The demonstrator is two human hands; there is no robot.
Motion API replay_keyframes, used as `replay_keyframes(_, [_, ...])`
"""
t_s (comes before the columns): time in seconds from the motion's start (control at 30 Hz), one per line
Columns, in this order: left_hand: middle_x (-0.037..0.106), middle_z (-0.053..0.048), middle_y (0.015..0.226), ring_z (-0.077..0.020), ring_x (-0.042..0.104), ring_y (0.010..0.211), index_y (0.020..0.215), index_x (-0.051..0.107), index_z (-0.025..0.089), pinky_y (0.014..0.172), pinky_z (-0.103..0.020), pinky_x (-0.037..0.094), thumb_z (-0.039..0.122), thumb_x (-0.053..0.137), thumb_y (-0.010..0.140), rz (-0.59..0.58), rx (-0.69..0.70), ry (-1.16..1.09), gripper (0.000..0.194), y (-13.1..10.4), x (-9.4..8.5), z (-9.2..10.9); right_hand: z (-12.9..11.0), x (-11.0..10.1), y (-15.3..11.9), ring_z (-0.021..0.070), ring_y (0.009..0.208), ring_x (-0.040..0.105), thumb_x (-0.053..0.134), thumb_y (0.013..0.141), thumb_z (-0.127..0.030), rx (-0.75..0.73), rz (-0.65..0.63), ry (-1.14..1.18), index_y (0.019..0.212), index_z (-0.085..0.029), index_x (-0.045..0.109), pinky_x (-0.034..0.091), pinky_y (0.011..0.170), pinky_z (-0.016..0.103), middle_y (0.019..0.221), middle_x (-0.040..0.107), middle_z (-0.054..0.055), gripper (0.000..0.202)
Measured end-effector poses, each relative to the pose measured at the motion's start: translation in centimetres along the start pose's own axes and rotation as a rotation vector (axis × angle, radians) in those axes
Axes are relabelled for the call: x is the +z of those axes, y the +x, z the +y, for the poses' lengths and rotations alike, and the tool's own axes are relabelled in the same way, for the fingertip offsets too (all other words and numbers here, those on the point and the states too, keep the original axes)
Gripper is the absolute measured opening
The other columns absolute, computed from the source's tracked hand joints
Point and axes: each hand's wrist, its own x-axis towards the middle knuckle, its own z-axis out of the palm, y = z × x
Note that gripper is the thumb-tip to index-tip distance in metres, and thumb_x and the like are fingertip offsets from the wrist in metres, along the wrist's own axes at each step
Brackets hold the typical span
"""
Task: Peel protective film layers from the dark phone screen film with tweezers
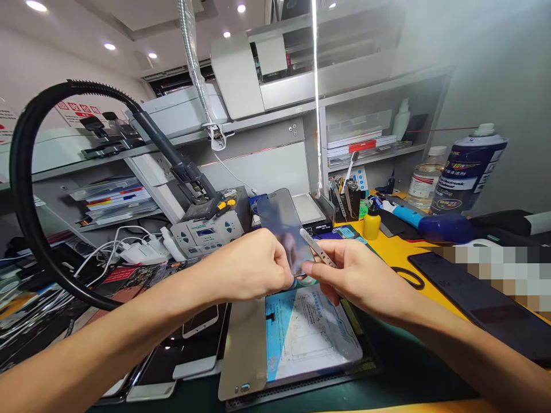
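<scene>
Up close, left hand (253,267) grip pinching dark screen panel (284,229), right hand (357,275) grip holding tweezers (318,248) beside it.

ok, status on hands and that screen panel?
Left hand pinching dark screen panel upright. Right hand holding tweezers at its edge. Nothing in the way.

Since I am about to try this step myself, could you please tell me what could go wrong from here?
1. The left hand pinches only the bottom edge of the thin dark glass sheet, held upright; it might slip or flex and crack.
2. The metal tweezers in the right hand sit against the sheet and could scratch it.
</scene>
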Motion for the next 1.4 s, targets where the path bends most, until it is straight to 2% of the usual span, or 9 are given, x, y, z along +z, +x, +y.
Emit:
replay_keyframes(0.3, [0.051, 0.003, 0.050, -0.0114, 0.043, 0.045, 0.069, 0.062, 0.017, 0.040, -0.027, 0.019, 0.029, 0.052, 0.072, -0.008, -0.008, 0.020, 0.016, -0.16, -0.01, 0.17, -0.36, -0.21, -0.08, 0.0084, 0.045, 0.043, 0.063, 0.084, -0.025, 0.016, -0.017, 0.043, 0.073, -0.018, 0.056, 0.033, 0.047, 0.020, 0.051, 0.048, -0.008, 0.016])
replay_keyframes(0.63, [0.048, 0.002, 0.052, -0.0117, 0.037, 0.047, 0.064, 0.057, 0.019, 0.040, -0.027, 0.019, 0.030, 0.053, 0.068, 0.005, -0.043, 0.055, 0.013, -0.08, 0.07, 0.37, -0.76, -0.07, -0.20, 0.0061, 0.044, 0.036, 0.061, 0.082, -0.019, 0.046, -0.010, 0.027, 0.074, -0.018, 0.055, 0.025, 0.043, 0.019, 0.052, 0.042, -0.009, 0.010])
replay_keyframes(0.87, [0.040, 0.003, 0.051, -0.0112, 0.030, 0.046, 0.060, 0.053, 0.020, 0.038, -0.028, 0.018, 0.029, 0.051, 0.066, 0.028, -0.052, 0.084, 0.011, -0.09, 0.19, 0.34, -0.97, 0.18, -0.19, 0.0059, 0.045, 0.032, 0.061, 0.080, -0.018, 0.067, -0.010, 0.083, 0.074, -0.018, 0.055, 0.023, 0.042, 0.020, 0.054, 0.038, -0.010, 0.009])
replay_keyframes(1.1, [0.041, 0.003, 0.050, -0.0114, 0.030, 0.044, 0.058, 0.057, 0.019, 0.037, -0.028, 0.018, 0.028, 0.052, 0.063, 0.064, -0.047, 0.124, 0.011, 0.21, 0.31, 0.41, -0.94, 0.39, -0.20, 0.0062, 0.046, 0.032, 0.063, 0.076, -0.018, 0.063, 0.041, 0.071, 0.069, -0.018, 0.051, 0.023, 0.042, 0.020, 0.053, 0.039, -0.010, 0.014])
replay_keyframes(1.4, [0.037, 0.003, 0.048, -0.0101, 0.027, 0.043, 0.053, 0.050, 0.020, 0.035, -0.027, 0.016, 0.025, 0.050, 0.061, 0.063, -0.046, 0.105, 0.009, 0.21, 0.43, 0.57, -0.49, 0.58, 0.14, 0.0075, 0.051, 0.024, 0.059, 0.075, -0.017, 0.057, 0.070, 0.057, 0.075, -0.017, 0.055, 0.018, 0.045, 0.022, 0.061, 0.036, -0.009, 0.004])
